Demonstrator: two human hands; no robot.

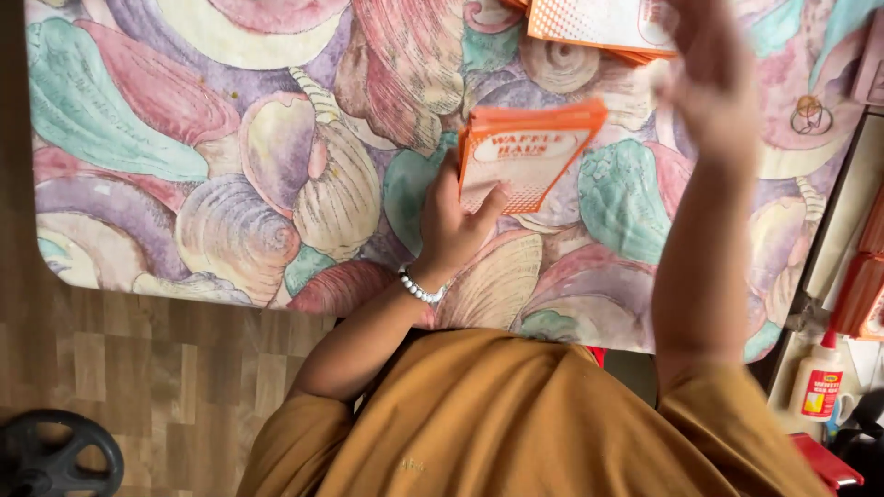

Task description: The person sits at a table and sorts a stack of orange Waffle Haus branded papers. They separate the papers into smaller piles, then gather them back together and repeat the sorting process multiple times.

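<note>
Seen from the head camera, the person's left hand (453, 228) gripped a small stack of orange-and-white flat paper packets (527, 155) by its lower edge, thumb across the front, holding it tilted just above the table; a pearl-bead bracelet (420, 289) circled that wrist. The right hand (714, 78) was raised and blurred near the top of the frame, just beside a second pile of orange packets (603, 23) lying on the table's far edge; whether its fingers were closed on anything could not be told. As a judgement, the step in hand looked like gathering or squaring packets into the held stack; the next move would call for a steady pinch on the stack's lower edge and clean alignment of whatever sheet joined it, since the thin packets could fan out or slip.

The table (184, 138) wore a padded cloth printed with large pastel seashells; beneath its near edge ran wood-pattern flooring (166, 368), with a dark wheel-shaped object (51, 460) at the lower left. To the right, apart from the table, stood a white glue bottle with a red cap (818, 379), beside more reddish-orange stock (861, 285). The person wore a mustard-brown top (516, 423).
</note>
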